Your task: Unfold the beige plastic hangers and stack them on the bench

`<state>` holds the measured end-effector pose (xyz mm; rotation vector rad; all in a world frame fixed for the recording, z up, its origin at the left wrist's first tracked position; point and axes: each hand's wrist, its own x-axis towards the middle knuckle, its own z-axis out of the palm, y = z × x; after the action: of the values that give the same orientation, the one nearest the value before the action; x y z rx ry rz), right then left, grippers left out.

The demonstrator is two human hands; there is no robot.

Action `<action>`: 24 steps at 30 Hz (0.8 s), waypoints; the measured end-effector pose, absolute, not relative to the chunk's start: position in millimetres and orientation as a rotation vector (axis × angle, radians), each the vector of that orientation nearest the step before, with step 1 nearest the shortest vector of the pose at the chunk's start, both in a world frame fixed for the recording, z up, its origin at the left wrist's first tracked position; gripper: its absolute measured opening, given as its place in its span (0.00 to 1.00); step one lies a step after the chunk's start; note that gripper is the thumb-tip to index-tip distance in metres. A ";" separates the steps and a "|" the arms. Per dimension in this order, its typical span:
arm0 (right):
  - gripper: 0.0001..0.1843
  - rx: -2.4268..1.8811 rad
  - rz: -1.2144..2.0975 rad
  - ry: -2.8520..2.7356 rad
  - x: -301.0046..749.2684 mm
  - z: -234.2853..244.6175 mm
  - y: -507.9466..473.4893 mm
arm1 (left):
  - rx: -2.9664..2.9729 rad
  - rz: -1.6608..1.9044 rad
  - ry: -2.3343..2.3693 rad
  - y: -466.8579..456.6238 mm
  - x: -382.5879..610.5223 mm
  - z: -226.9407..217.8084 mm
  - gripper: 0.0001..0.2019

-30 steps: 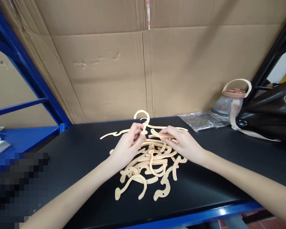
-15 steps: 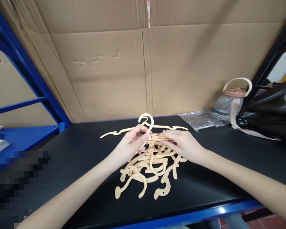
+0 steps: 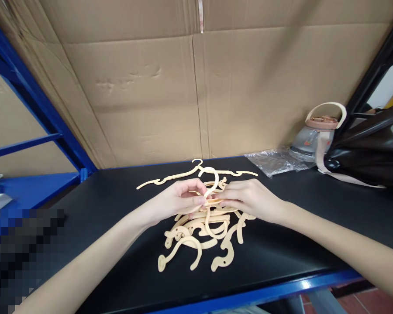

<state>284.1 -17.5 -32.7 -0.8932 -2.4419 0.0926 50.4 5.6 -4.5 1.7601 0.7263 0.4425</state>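
My left hand point(image 3: 180, 199) pinches the base of a cream hanger hook point(image 3: 215, 181), whose curve rises above the fingers. From the right, my right hand point(image 3: 250, 197) closes on a cream hanger arm point(image 3: 215, 202) that meets the hook's base; its far part is hidden by the fingers. Below both hands lies a pile of loose hanger arms point(image 3: 212, 220). A loose hook point(image 3: 186, 240) and a curved arm piece point(image 3: 228, 253) lie at its near side. Behind my hands rests a whole hanger point(image 3: 180, 175), spread out with its hook pointing away.
The black tabletop point(image 3: 118, 244) has a blue front edge. At the back right are a crumpled clear plastic bag point(image 3: 275, 161), a strapped water bottle point(image 3: 316, 135) and a black bag point(image 3: 373, 152). Cardboard point(image 3: 144, 96) stands behind; a blue frame point(image 3: 52, 126) is at left.
Both hands have come slightly lower and nearer, and the held hook has shifted right and down. My right hand has moved closer to the hook's base. The pile looks the same.
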 end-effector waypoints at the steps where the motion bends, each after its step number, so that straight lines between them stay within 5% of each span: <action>1: 0.15 -0.883 0.098 -2.447 284.0 -32.2 -18.1 | 1.763 0.426 0.724 5.8 50.0 -4.2 0.09; 24: 0.12 -1.020 0.065 -2.502 279.8 -20.8 -29.3 | 1.645 0.628 0.851 -1.0 59.0 -12.8 0.09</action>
<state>279.8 -29.3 -20.8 -1.0205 -2.5019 0.0647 59.0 -1.0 -12.8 1.6450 0.8512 0.6277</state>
